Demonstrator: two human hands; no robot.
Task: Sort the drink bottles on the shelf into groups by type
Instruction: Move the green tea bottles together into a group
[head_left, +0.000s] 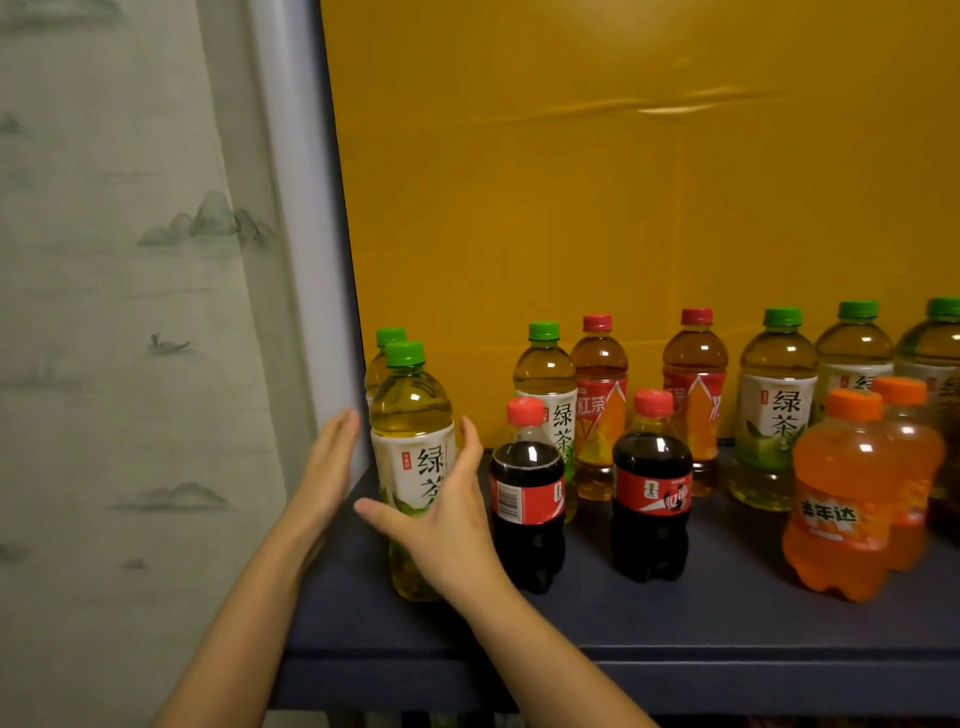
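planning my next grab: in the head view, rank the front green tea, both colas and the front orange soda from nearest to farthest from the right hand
From the right hand:
1. Front green tea bottle, far left, right behind the hand.
2. Left cola bottle, just right of the hand.
3. Right cola bottle, mid-shelf.
4. Front orange soda bottle, far right.

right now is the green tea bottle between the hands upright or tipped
Upright: the green tea bottle stands on its base on the shelf, cap uppermost, between the left hand and right hand.
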